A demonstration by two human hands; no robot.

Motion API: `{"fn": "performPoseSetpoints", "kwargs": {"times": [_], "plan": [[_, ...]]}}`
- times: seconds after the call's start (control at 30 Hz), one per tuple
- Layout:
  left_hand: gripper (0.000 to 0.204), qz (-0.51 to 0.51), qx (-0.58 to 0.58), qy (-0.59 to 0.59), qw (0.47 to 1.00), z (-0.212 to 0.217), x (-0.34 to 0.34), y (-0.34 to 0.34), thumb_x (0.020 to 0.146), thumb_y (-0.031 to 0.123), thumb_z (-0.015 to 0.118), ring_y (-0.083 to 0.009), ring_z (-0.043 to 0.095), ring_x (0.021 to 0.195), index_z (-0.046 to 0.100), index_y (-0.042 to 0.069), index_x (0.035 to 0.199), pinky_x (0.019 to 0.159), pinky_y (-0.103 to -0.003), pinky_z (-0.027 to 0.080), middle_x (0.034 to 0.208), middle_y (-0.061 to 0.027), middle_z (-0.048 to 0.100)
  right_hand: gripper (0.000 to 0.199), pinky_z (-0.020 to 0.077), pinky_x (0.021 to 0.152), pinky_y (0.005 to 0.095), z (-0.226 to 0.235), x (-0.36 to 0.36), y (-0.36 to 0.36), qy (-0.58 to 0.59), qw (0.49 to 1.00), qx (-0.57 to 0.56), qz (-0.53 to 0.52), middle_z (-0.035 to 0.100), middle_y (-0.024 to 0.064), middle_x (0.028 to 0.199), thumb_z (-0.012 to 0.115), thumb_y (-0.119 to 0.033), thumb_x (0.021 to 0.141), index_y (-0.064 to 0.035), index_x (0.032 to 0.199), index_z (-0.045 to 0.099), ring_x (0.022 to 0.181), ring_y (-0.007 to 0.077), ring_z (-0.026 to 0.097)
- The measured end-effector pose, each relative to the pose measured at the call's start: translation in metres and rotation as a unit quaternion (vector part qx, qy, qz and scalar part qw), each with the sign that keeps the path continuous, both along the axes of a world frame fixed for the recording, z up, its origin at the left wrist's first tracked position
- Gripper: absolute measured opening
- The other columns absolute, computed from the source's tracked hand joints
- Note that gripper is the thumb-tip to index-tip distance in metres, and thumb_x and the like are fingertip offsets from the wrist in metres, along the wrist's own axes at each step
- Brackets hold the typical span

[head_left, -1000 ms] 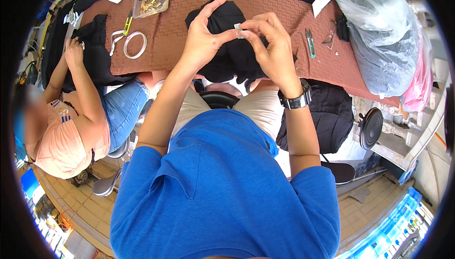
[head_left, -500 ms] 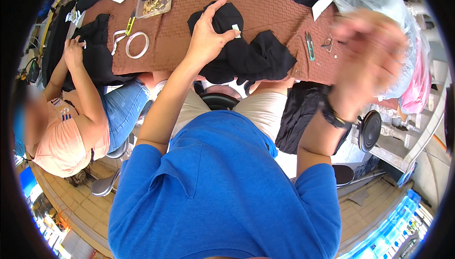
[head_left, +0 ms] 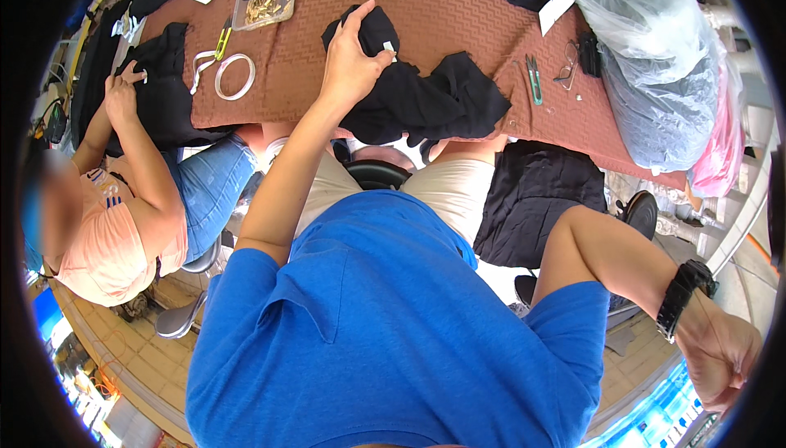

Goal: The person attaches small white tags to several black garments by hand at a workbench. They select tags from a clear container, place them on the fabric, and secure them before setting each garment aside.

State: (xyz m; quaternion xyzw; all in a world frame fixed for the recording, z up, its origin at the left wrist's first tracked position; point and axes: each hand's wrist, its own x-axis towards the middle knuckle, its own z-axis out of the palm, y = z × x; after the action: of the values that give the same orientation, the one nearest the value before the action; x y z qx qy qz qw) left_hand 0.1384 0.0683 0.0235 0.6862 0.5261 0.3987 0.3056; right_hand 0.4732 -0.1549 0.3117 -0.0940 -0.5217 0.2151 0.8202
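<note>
My left hand [head_left: 350, 63] is closed on a black garment [head_left: 458, 96], which lies bunched along the near edge of the table. Its thumb presses beside a small white label [head_left: 388, 47] on the cloth, with the fingers behind a raised fold. Far out to the right, well away from the table, is my right hand [head_left: 720, 354], its fingers drawn together; what they pinch, if anything, is too small to make out. A black watch [head_left: 686, 296] circles that wrist.
Green thread snips [head_left: 535, 83] and a thin wire-framed object [head_left: 566, 71] lie right of the garment, before a large plastic bag [head_left: 663, 79]. Leftward are yellow snips [head_left: 223, 38], a white tape roll [head_left: 236, 77] and a clear box [head_left: 286, 10]. A co-worker's hands [head_left: 123, 92] touch black cloth.
My right hand has swung from above the table's right side down and outward to the far right. The left hand has shifted slightly left with the garment's labelled fold.
</note>
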Motion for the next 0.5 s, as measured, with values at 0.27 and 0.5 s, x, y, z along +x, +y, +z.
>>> {"fn": "performPoseSetpoints", "kwargs": {"times": [0.27, 0.5], "plan": [[0.079, -0.12, -0.099, -0.277, 0.948, 0.021, -0.004, -0.004, 0.075, -0.003, 0.083, -0.0165, 0.058, 0.121, 0.051, 0.005, 0.147, 0.107, -0.032, 0.047, 0.134, -0.0098, 0.06, 0.019, 0.0513, 0.061, 0.0225, -0.127, -0.143, 0.096, -0.17, 0.901, -0.394, -0.065, 0.059, 0.0004, 0.08, 0.071, -0.002, 0.092, -0.0025, 0.111, 0.069, 0.07, 0.0094, 0.064], [0.077, -0.127, -0.125, -0.331, 0.927, 0.042, 0.0, -0.013, 0.075, -0.007, 0.081, -0.0158, 0.059, 0.119, 0.051, 0.002, 0.146, 0.104, -0.031, 0.049, 0.131, -0.0101, 0.062, 0.01, 0.0416, 0.054, 0.0244, -0.23, -0.169, 0.134, -0.285, 0.858, -0.393, -0.168, 0.054, 0.0028, 0.071, 0.075, 0.0, 0.086, -0.0013, 0.095, 0.076, 0.06, 0.009, 0.053]]}}
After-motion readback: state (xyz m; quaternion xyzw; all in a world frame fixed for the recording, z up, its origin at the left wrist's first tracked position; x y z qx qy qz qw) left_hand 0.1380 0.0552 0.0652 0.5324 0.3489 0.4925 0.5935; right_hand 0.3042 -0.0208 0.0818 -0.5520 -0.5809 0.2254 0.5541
